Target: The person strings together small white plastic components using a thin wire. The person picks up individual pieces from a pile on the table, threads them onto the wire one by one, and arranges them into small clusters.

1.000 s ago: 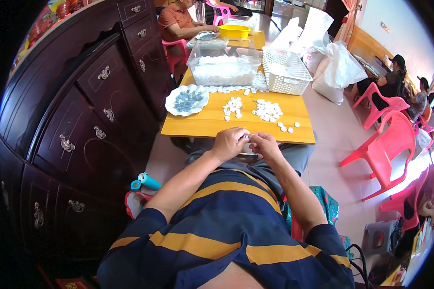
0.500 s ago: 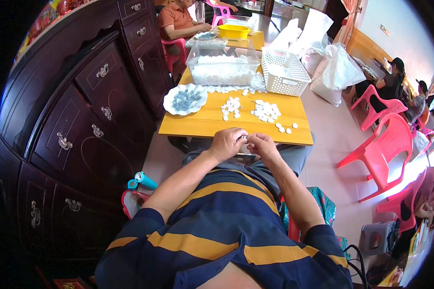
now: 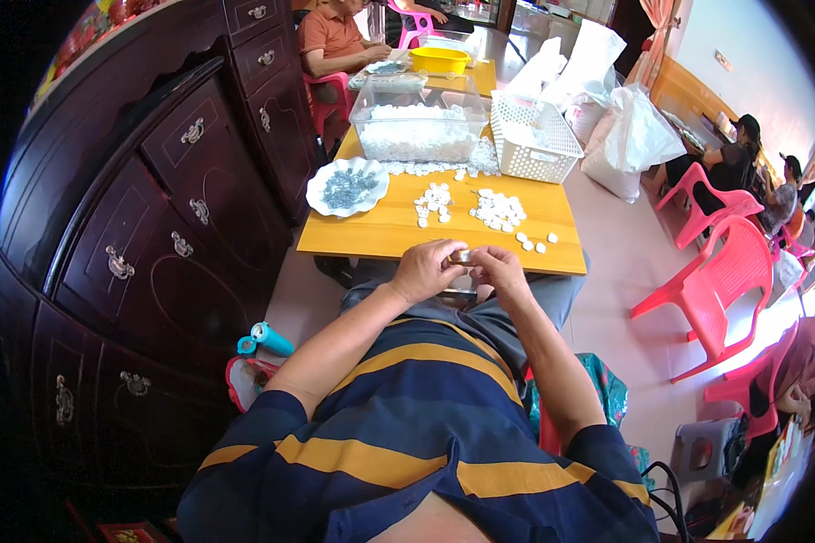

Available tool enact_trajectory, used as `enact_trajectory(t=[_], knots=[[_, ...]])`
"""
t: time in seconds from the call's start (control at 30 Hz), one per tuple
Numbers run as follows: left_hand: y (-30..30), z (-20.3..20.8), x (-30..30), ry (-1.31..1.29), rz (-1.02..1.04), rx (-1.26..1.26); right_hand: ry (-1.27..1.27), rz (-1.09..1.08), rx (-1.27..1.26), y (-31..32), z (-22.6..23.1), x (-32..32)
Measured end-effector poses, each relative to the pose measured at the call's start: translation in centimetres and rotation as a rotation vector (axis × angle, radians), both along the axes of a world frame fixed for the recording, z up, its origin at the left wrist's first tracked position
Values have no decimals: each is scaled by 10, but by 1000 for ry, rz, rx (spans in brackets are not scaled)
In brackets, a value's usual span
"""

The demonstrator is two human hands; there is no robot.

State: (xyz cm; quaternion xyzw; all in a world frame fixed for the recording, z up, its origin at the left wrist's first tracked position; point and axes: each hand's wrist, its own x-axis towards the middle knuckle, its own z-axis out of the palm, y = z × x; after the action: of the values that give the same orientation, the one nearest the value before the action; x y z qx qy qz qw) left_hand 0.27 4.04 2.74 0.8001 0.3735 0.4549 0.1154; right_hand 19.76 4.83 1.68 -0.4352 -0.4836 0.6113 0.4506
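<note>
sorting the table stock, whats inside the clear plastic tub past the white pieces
The clear tub holds a heap of small white pieces filling its lower part. What lies at its bottom is covered by the heap. Beside it stands a white basket, its contents unclear.

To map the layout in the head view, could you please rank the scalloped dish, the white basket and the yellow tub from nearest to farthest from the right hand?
From the right hand:
1. Scalloped dish, table's left side.
2. White basket, far right edge.
3. Yellow tub, on the next table beyond.

both hands (image 3: 462, 269) meet, fingers seemingly pinched together.
</note>
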Motion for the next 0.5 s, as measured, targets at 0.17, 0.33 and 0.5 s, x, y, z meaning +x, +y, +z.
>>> enact_trajectory(t=[0.17,0.33,0.5], knots=[[4,-7,-7,3,24,-102,-89,-225,128,16,39,31],[13,-17,-14,-57,63,-60,-575,-342,252,35,64,74],[24,-18,-27,-58,246,-14,-1011,-398,282,50,44,105]])
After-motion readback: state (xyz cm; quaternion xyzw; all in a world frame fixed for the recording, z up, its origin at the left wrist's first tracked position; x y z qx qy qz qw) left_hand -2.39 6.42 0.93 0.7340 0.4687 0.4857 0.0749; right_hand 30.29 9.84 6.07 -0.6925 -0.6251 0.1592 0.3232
